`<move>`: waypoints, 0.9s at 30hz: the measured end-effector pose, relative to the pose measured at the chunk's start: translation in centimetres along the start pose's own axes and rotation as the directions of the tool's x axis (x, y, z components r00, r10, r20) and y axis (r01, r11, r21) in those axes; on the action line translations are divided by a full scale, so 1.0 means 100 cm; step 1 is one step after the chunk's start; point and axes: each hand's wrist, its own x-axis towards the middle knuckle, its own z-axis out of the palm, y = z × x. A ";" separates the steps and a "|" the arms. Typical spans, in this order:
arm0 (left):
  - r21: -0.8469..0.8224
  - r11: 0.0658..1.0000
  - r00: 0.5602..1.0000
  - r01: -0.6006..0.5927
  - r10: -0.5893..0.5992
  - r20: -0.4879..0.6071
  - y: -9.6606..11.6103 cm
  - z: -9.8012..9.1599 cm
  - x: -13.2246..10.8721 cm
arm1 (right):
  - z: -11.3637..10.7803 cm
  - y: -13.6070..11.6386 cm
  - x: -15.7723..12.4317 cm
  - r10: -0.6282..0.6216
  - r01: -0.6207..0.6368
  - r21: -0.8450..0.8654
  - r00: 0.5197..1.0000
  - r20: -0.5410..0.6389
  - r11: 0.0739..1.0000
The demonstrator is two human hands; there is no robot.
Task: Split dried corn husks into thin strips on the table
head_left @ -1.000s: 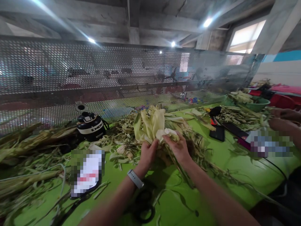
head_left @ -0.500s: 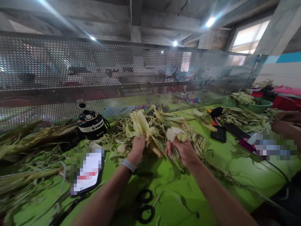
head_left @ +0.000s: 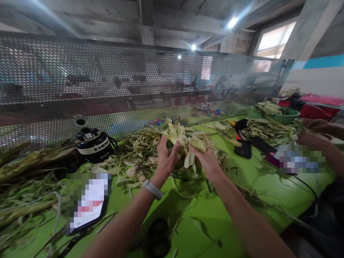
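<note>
My left hand (head_left: 165, 159) and my right hand (head_left: 206, 162) are both closed on one bunch of pale yellow corn husks (head_left: 184, 139), held a little above a green table (head_left: 236, 204). The left hand grips the bunch from the left, with the fingers pointing up. From the right, the other hand pinches a loose husk leaf that hangs down between the two hands. A grey watch band (head_left: 152, 189) is on my left wrist.
Heaps of husks (head_left: 134, 154) cover the table up to a perforated metal screen (head_left: 113, 82). A black-and-white device (head_left: 92, 145) sits at the left, a phone (head_left: 86, 202) near me, black scissors (head_left: 158, 238) below. Another person's arms (head_left: 319, 139) work at the right beside a green bowl (head_left: 282, 114).
My hands, apart half a second ago with a separate piece in each, have come together on one bunch. The view has shifted slightly to the right.
</note>
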 end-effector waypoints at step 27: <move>-0.524 0.377 0.643 0.764 -0.372 0.670 0.059 -0.079 -0.089 | 0.006 -0.030 -0.062 -0.406 0.758 -0.024 0.376 0.833 0.652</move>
